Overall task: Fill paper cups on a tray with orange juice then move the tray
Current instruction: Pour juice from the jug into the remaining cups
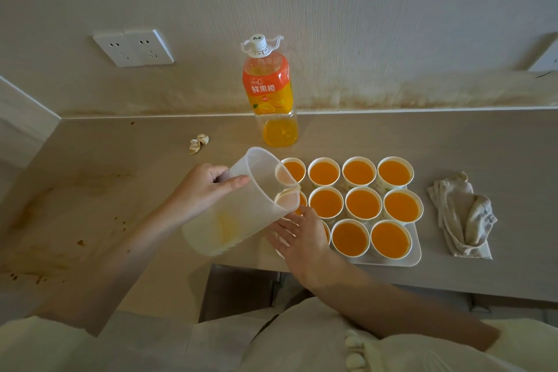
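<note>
My left hand point(208, 187) grips a clear plastic pitcher point(241, 205), tipped with its mouth over the left column of the tray. Only a thin trace of juice remains inside it. My right hand point(299, 232) is wrapped around a paper cup at the tray's front left corner; that cup is mostly hidden beneath the hand and pitcher. A white tray point(415, 254) carries several paper cups point(362, 205) filled with orange juice. An orange juice bottle point(271, 90), capped and nearly empty, stands by the wall behind the tray.
A crumpled grey cloth point(462, 217) lies right of the tray. Two crumpled paper scraps point(198, 142) sit left of the bottle. The counter's left part is stained. A wall socket point(134, 47) is at upper left. The counter's front edge runs just below the tray.
</note>
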{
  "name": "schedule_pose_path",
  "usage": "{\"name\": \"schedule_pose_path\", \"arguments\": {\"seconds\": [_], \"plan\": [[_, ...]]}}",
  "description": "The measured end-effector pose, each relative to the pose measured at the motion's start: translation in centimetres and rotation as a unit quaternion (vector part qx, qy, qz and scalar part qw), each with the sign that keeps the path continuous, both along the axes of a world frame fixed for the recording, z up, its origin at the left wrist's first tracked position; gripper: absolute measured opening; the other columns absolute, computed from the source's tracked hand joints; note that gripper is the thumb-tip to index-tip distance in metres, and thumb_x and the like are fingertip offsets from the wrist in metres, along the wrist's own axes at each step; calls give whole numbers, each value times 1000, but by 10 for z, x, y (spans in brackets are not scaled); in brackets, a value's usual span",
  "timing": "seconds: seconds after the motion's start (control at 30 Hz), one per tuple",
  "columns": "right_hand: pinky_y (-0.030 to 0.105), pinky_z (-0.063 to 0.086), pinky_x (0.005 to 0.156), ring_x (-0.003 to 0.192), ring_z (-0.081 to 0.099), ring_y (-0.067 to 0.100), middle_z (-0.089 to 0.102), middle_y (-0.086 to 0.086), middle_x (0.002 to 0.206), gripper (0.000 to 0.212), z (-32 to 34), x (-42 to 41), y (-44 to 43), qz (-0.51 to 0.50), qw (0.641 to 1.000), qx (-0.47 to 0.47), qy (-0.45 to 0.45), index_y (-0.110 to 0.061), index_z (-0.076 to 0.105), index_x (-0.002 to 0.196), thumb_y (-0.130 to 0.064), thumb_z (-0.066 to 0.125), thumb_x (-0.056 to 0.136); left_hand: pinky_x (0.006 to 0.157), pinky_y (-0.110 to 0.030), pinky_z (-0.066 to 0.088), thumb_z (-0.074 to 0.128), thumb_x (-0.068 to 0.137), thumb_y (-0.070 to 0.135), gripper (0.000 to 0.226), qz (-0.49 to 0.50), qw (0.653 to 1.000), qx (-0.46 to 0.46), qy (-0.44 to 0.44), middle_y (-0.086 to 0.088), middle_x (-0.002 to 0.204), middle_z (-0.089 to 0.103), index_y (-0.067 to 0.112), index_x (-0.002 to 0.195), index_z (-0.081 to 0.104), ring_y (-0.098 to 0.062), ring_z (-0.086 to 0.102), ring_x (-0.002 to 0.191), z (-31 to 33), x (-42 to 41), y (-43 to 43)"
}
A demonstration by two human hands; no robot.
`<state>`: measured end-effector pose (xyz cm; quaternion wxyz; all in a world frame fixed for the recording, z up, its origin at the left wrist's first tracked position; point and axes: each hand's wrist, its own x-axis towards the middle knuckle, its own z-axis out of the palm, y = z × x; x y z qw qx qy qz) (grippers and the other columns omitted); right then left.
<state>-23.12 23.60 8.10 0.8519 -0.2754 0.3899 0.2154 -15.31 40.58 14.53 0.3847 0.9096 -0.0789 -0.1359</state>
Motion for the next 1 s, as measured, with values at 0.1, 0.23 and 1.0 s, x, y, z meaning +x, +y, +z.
{"name": "schedule_pose_path", "arguments": {"seconds": [0.1,0.23,1.0], "plan": [[48,39,110,119,55,29,60,6,122,32,3,-2,-5,-9,1000,-27,0,-17,52,123,-40,41,102,44,-17,21,68,83,34,50,-29,1000,7,-7,12,46,26,14,54,33,-5,27,42,3,7,-16],[49,36,112,125,53,32,60,11,128,33,4,-5,-14,-31,999,-11,7,-14,51,125,-37,38,104,44,-18,21,70,83,34,50,-66,997,33,-10,13,41,28,15,52,35,-5,28,40,1,16,-37],[47,46,95,120,55,41,60,24,117,34,-2,-4,-37,-87,994,48,51,-4,51,123,-28,35,106,41,-16,26,69,81,42,56,-148,977,154,7,5,49,28,17,52,29,-10,26,45,17,32,-96]]}}
